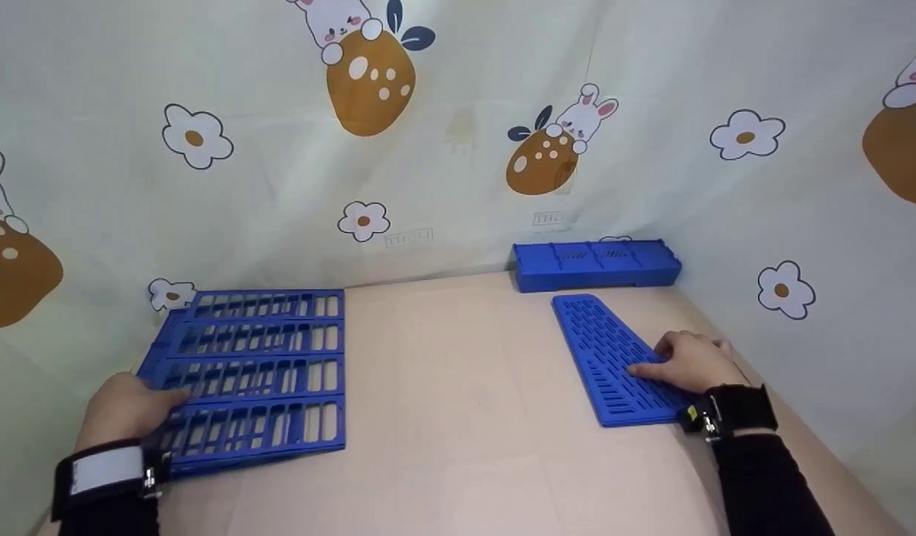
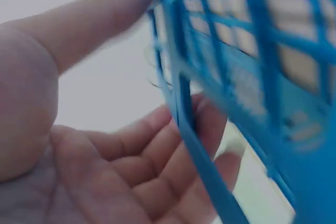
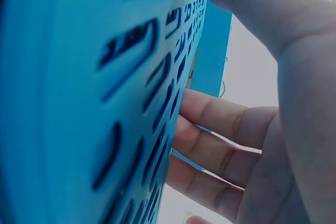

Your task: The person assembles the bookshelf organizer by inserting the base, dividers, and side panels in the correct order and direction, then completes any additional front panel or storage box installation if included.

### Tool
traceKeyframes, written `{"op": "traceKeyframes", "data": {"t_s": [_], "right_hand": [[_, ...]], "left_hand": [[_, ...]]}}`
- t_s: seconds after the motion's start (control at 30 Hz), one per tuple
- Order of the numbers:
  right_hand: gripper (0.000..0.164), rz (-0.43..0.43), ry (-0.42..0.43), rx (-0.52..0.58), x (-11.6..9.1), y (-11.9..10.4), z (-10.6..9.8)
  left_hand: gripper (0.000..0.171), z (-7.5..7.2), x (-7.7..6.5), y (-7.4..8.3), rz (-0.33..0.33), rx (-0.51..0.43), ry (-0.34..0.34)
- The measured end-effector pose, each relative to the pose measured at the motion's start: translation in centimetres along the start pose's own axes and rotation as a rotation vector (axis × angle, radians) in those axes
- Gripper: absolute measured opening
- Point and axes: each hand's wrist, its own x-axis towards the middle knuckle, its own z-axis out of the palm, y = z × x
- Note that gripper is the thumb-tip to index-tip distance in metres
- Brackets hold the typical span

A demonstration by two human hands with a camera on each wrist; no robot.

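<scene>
On the left in the head view is a blue plastic rack (image 1: pixel 253 357) with four-sided openings in several rows. My left hand (image 1: pixel 126 406) grips its left edge, the thumb over the top face. In the left wrist view the fingers (image 2: pixel 157 150) curl at the other side of the rack's edge. A flat blue slotted panel (image 1: pixel 614 365), wider at its near end, lies to the right. My right hand (image 1: pixel 692 361) pinches this panel along its right edge. Thumb on the slotted face and fingers (image 3: pixel 210 150) behind it show in the right wrist view.
A long blue box-like piece (image 1: pixel 595 266) stands at the back right, against the patterned curtain (image 1: pixel 458 149). The curtain hangs behind the pale table (image 1: pixel 458 402) and along both its sides. Bare tabletop shows between the rack and the panel.
</scene>
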Motion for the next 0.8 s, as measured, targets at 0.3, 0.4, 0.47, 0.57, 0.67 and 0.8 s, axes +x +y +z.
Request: {"op": "traceKeyframes", "data": {"t_s": [0.3,0.4,0.47,0.57,0.67,0.8], "right_hand": [[0.085,-0.001,0.006,0.002,-0.1,0.0,0.1],[0.085,-0.005,0.015,-0.009,-0.1,0.1,0.1],[0.084,-0.007,0.022,-0.016,-0.1,0.1,0.2],[0.084,-0.008,0.026,-0.022,-0.2,0.1,0.3],[0.083,-0.004,0.018,-0.012,-0.2,0.1,0.2],[0.084,-0.005,0.016,-0.009,-0.1,0.0,0.1]], "left_hand": [[0.059,1.7,-1.2,4.0,0.331,0.076,-0.02],[0.062,3.7,-1.6,5.8,0.388,0.061,-0.036],[0.065,5.4,-1.9,7.2,0.411,0.048,-0.057],[0.066,8.1,-2.4,9.3,0.421,0.038,-0.091],[0.061,10.6,-3.2,11.0,0.412,0.034,-0.119],[0.066,13.3,-4.4,12.6,0.38,0.094,-0.078]]}}
